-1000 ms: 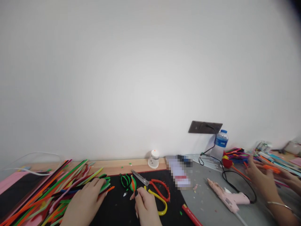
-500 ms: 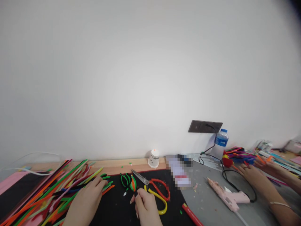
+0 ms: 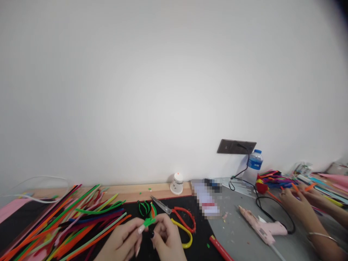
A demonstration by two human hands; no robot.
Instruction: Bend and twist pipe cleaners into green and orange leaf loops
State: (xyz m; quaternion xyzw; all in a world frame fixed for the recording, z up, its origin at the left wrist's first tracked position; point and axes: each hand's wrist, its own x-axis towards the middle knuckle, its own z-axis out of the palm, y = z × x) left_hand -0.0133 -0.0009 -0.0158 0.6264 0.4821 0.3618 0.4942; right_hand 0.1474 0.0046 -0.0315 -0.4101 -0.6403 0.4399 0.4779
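Note:
My left hand (image 3: 123,237) and my right hand (image 3: 166,235) meet over the black mat, their fingertips pinching a short green fuzzy piece (image 3: 149,222) between them. Just behind them lie a black-and-green looped piece (image 3: 144,208) and a green-and-orange leaf shape (image 3: 153,210), partly covered by my fingers. Scissors (image 3: 174,212) with red and yellow handles rest beside my right hand, blades pointing back and left. Many coloured pipe cleaners (image 3: 81,221) are heaped to the left of my left hand.
A white cup-shaped object (image 3: 177,183) stands by the wall. Rightward are a blurred-out flat item (image 3: 205,199), a red tube (image 3: 220,248), a pink glue gun (image 3: 261,224) with a black cord, and a water bottle (image 3: 254,166). Another person's hands (image 3: 296,203) work at far right.
My left hand has moved right, from the pipe cleaner pile to my right hand. A green piece is now held between both hands. The other person's hands have shifted slightly.

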